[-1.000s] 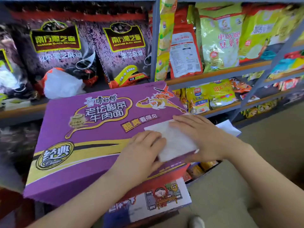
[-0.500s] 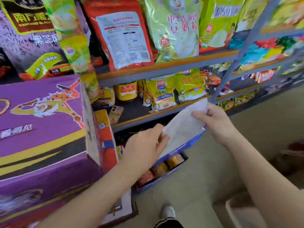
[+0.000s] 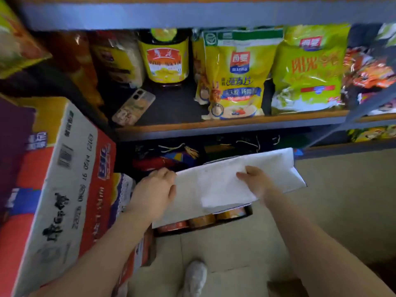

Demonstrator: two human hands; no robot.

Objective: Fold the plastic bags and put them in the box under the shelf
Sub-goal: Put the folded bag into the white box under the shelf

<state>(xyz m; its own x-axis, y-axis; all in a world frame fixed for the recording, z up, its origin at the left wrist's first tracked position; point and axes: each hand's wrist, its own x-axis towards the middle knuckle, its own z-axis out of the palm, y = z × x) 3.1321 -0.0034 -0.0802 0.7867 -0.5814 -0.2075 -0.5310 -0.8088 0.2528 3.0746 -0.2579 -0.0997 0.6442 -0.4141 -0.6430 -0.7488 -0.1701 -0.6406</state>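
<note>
Both hands hold a flat, folded white plastic bag (image 3: 216, 185), thin and slightly crinkled, low under the shelf (image 3: 225, 125). The left hand (image 3: 154, 194) pinches its left edge; the right hand (image 3: 255, 181) lies on top with fingers curled over it. Below the bag sits an open dark box (image 3: 205, 228) showing round orange tins (image 3: 201, 220). A glossy cardboard carton (image 3: 60, 189) stands at left.
</note>
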